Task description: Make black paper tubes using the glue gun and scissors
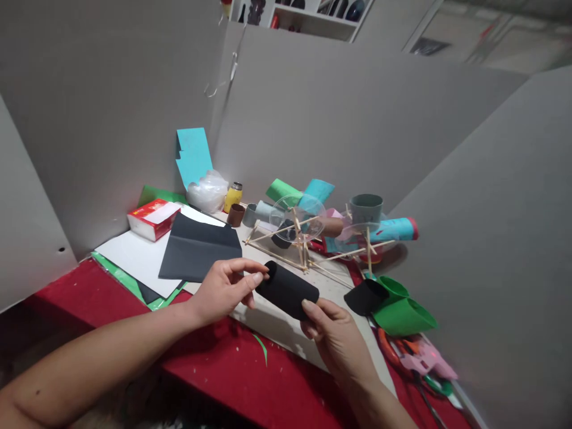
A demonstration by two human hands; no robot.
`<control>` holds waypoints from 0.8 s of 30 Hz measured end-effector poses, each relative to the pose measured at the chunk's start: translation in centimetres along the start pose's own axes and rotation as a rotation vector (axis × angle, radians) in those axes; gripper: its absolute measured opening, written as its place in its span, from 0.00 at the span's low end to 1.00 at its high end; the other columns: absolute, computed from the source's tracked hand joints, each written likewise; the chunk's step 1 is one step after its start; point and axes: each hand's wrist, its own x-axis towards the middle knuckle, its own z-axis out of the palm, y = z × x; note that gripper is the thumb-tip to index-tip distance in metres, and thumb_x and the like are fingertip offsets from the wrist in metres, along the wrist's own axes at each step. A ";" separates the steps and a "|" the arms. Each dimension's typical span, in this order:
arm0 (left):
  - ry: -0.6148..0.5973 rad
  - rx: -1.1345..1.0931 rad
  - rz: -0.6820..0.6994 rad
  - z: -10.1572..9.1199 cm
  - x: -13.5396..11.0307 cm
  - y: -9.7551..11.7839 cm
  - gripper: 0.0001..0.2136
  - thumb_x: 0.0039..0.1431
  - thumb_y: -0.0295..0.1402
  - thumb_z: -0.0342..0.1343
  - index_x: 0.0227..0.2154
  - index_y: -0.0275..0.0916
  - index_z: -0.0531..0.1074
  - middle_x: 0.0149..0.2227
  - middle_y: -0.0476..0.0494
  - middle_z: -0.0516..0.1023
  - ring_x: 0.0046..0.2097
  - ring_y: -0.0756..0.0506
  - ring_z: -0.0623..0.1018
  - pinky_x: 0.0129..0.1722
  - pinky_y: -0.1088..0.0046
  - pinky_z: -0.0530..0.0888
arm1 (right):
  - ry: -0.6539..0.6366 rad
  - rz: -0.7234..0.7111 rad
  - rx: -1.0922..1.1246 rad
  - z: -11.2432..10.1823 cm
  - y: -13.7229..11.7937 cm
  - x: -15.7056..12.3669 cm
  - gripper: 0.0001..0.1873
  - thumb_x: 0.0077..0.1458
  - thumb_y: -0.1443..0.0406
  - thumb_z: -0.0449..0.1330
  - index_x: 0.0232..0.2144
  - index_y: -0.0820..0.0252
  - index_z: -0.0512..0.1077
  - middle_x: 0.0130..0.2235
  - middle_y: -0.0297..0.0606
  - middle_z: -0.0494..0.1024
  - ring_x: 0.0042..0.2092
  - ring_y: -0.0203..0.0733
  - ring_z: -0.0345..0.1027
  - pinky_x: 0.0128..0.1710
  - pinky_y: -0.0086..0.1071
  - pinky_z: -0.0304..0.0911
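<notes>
A rolled black foam or paper tube point(289, 291) is held over the front of the pale board, tilted down to the right. My right hand point(336, 330) grips its lower right end, thumb on top. At the upper left opening, my left hand point(227, 289) pinches the rim between thumb and index finger. Just behind the tube stands a frame of thin wooden sticks point(300, 238) with clear plastic discs point(297, 215). To the left lies a folded black sheet point(201, 247). Another black tube point(365, 297) rests to the right, beside green rolled pieces point(404, 316).
A red-covered table point(214, 357) carries the pale board point(257, 325). A red and white box point(154, 219), white sheet point(129, 256) and yellow jar point(233, 198) are at left. A pink glue gun point(429, 360) and green-handled scissors point(438, 386) lie at right. Grey walls point(304, 113) enclose the table.
</notes>
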 end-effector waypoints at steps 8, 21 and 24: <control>-0.241 -0.074 -0.287 0.1 0.4 -0.5 0.16 0.53 0.43 0.61 0.37 0.34 0.73 0.22 0.49 0.76 0.21 0.51 0.77 0.20 0.81 0.68 | -0.077 -0.102 -0.383 0.2 -0.1 -0.3 0.22 0.49 0.53 0.66 0.15 0.62 0.69 0.16 0.30 0.63 0.22 0.33 0.53 0.24 0.29 0.48; -0.347 -0.057 -0.389 -0.2 1.0 -0.6 0.17 0.56 0.47 0.58 0.33 0.35 0.72 0.16 0.51 0.73 0.18 0.50 0.77 0.15 0.83 0.65 | -0.087 -0.105 -0.401 1.0 -1.3 -0.6 0.22 0.47 0.51 0.66 0.14 0.60 0.69 0.16 0.30 0.63 0.21 0.33 0.53 0.21 0.28 0.49; -0.336 -0.022 -0.386 -0.1 0.9 -0.5 0.18 0.57 0.48 0.56 0.32 0.35 0.71 0.12 0.53 0.70 0.15 0.52 0.72 0.15 0.83 0.64 | -0.086 -0.103 -0.397 1.1 -1.5 -0.6 0.22 0.46 0.50 0.66 0.15 0.60 0.69 0.16 0.30 0.63 0.21 0.33 0.53 0.21 0.28 0.49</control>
